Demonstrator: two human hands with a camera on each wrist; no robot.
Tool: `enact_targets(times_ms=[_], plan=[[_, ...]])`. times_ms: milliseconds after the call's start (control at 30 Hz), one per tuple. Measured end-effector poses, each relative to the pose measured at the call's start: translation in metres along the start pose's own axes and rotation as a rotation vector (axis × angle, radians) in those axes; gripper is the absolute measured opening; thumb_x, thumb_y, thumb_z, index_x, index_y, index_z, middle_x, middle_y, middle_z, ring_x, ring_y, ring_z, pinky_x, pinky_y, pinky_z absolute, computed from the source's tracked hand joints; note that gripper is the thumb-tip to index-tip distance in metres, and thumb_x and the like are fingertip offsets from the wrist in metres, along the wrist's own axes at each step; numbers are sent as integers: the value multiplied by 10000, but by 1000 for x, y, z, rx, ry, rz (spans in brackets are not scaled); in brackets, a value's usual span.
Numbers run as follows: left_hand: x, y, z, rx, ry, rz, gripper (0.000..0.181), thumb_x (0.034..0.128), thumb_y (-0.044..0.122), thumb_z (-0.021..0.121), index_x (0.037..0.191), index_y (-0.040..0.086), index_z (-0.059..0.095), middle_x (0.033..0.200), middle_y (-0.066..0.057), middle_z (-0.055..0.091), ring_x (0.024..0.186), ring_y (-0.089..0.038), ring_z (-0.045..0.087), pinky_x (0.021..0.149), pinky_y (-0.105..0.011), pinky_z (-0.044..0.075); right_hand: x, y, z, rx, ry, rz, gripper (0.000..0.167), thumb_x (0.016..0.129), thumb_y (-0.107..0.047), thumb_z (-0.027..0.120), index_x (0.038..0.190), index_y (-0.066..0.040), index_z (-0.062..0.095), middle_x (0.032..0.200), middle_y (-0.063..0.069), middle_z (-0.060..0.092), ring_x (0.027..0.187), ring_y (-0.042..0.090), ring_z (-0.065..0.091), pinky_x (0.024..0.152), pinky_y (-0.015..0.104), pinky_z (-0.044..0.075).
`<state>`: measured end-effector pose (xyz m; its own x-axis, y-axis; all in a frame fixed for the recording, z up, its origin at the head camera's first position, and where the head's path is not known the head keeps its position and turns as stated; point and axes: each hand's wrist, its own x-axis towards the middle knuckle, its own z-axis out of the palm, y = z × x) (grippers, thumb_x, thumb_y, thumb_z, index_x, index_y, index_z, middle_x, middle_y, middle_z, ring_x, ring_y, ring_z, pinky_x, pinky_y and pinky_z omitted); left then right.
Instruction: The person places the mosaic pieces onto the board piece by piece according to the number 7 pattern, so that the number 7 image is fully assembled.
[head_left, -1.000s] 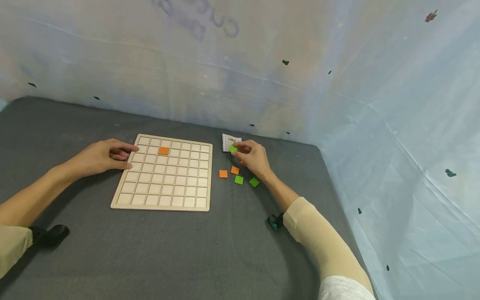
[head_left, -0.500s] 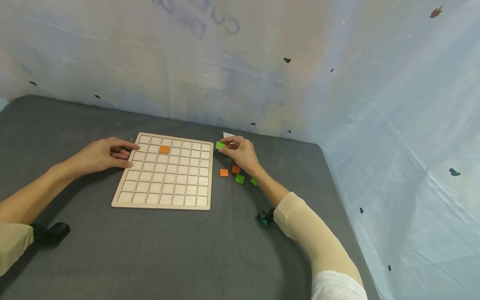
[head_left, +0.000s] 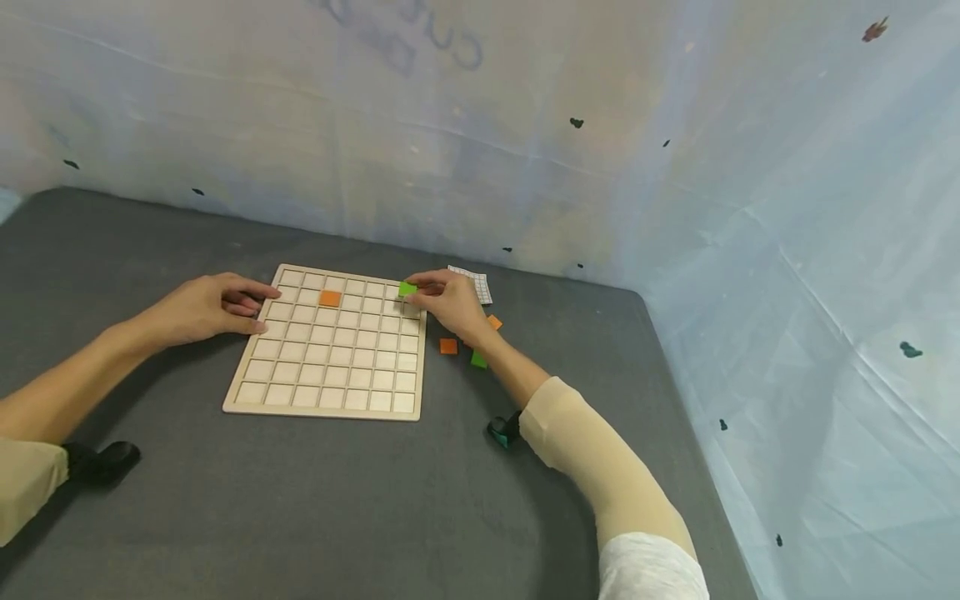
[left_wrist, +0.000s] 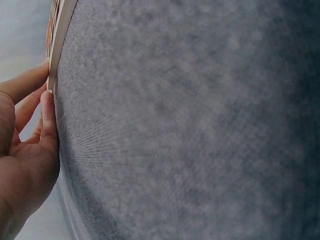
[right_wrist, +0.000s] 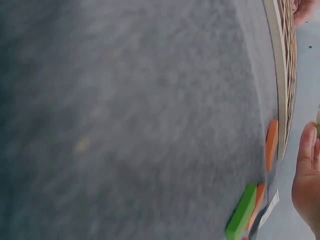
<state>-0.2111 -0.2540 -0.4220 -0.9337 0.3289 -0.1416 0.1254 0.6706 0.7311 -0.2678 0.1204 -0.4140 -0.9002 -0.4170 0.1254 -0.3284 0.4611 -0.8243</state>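
Note:
A pale wooden grid board [head_left: 322, 412] lies flat on the grey cloth, with one orange square tile [head_left: 329, 298] in a cell near its far side. My left hand [head_left: 198, 311] rests at the board's left edge, its thumb and index fingertips touching the rim; the left wrist view also shows the fingers [left_wrist: 48, 115] against that edge. Between thumb and fingers, my right hand [head_left: 453, 306] pinches a green square tile [head_left: 407, 289] over the board's far right corner. Whether the tile touches the board, I cannot tell. In the right wrist view, the right hand [right_wrist: 307, 175] is partly cut off.
Right of the board lie an orange tile [head_left: 448, 346], a green tile [head_left: 478, 359] and another orange tile [head_left: 494, 322], some partly behind the right forearm. A small printed grid card [head_left: 480, 286] sits behind the right hand. A pale sheet [head_left: 300, 125] hangs beyond the cloth-covered table.
My right hand has carried the green tile leftward, from near the card to over the board's far right corner. More of the card shows again. The left hand has stayed at the rim.

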Motion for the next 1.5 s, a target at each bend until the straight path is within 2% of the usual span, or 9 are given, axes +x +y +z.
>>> enact_targets(times_ms=[67, 167, 400, 533, 800, 967, 1067, 1300, 1500], plan=[[0, -1, 0, -6, 1, 2, 623, 892, 357, 764, 1424, 112, 553, 1303, -150, 514, 1039, -10, 563, 795, -168, 478, 2, -2, 4, -18, -5, 3, 287, 910, -160, 748, 1194, -122, 724, 1171, 48, 635, 1010, 142, 651, 806, 262, 540], [1, -1, 0, -14, -2, 5, 630, 894, 351, 763, 1430, 102, 544, 1318, -168, 517, 1020, 34, 553, 793, -167, 477, 7, -4, 10, -39, -15, 3, 272, 914, -146, 745, 1183, -111, 727, 1186, 59, 619, 1005, 145, 650, 786, 249, 538], [3, -1, 1, -8, -9, 7, 646, 886, 375, 764, 1432, 110, 540, 1333, -164, 518, 1164, -291, 564, 805, -185, 487, 12, -11, 26, -44, -27, -12, 274, 902, -136, 755, 1171, -92, 730, 1186, 75, 625, 988, 138, 655, 759, 231, 537], [3, -2, 0, -10, -12, 5, 647, 883, 366, 769, 1430, 105, 542, 1353, -178, 526, 1179, -313, 561, 805, -185, 487, 15, -19, 34, -65, -29, -3, 268, 899, -171, 764, 1161, -124, 739, 1143, 42, 650, 950, 90, 651, 748, 214, 533], [3, -1, -1, -20, -14, 4, 653, 881, 370, 770, 1433, 107, 539, 1375, -185, 527, 999, 105, 517, 806, -161, 475, 23, -24, 48, -146, -56, -33, 244, 902, -229, 765, 1129, -138, 757, 996, -24, 697, 866, 35, 627, 721, 187, 508], [2, 0, -1, -30, -17, 7, 648, 879, 369, 771, 1428, 111, 543, 1360, -186, 538, 951, 172, 484, 804, -177, 484, 23, -28, 55, -172, -81, -38, 270, 897, -255, 768, 1139, -136, 755, 1034, -19, 666, 880, 31, 604, 737, 170, 493], [2, 0, -1, -35, -21, 8, 644, 880, 362, 772, 1427, 111, 544, 1352, -185, 542, 981, 124, 516, 806, -187, 492, 23, -29, 57, -194, -86, -40, 272, 897, -257, 766, 1140, -135, 754, 1039, -12, 652, 879, 34, 597, 732, 162, 486], [3, 1, -1, -20, -24, 5, 647, 884, 378, 763, 1432, 114, 539, 1349, -188, 544, 1161, -243, 569, 808, -187, 487, 24, -27, 61, -250, -66, -76, 247, 911, -236, 755, 1129, -120, 753, 1027, 10, 647, 867, 56, 591, 730, 151, 469], [2, 1, -1, -27, -25, -2, 654, 881, 385, 765, 1435, 122, 537, 1366, -173, 528, 999, 102, 514, 809, -178, 482, 23, -28, 62, -279, -65, -88, 247, 905, -243, 763, 1121, -125, 759, 1017, 3, 646, 851, 44, 583, 722, 140, 460]])
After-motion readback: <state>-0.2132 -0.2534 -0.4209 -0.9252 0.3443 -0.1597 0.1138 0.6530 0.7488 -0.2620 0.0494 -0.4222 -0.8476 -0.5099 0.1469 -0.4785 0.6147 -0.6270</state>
